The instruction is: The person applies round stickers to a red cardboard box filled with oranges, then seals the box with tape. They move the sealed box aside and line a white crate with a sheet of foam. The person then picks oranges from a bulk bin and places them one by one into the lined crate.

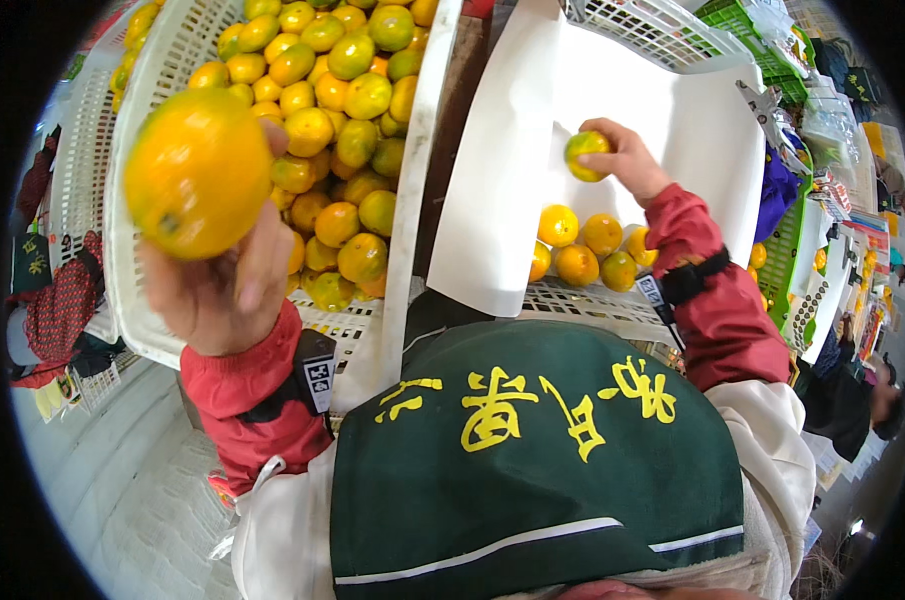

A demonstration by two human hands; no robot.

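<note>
One glossy orange fruit (pixel 198 170) looms up on my feed, closest thing to the lens, and my left hand (pixel 218 290) has it: fingers clamped around it from below and behind, over the near left part of a crate. Just below my view comes the dark green apron (pixel 533 500) with yellow characters and white stripes, flanked by red sleeves, the left one (pixel 243 390) with a black wrist device (pixel 318 375) strapped on. Over to the right now, I've got the right hand (pixel 623 158) with its fingers closed on a green-and-yellow fruit (pixel 584 157), held above a white sheet (pixel 513 120) that lines a white right-hand crate (pixel 598 308). Between that hand and the apron, a cluster of orange fruits (pixel 577 265) sits together at the sheet's near end. On the left, the white left-hand crate (pixel 420 170) is loaded with a heap of orange and green fruits (pixel 369 96), stretching away to the top of my picture. Farther out right, I spot a purple cloth-like bundle (pixel 778 190) beside a green crate (pixel 793 265), and beyond them a person in dark clothing (pixel 838 400) near the curved rim.
</note>
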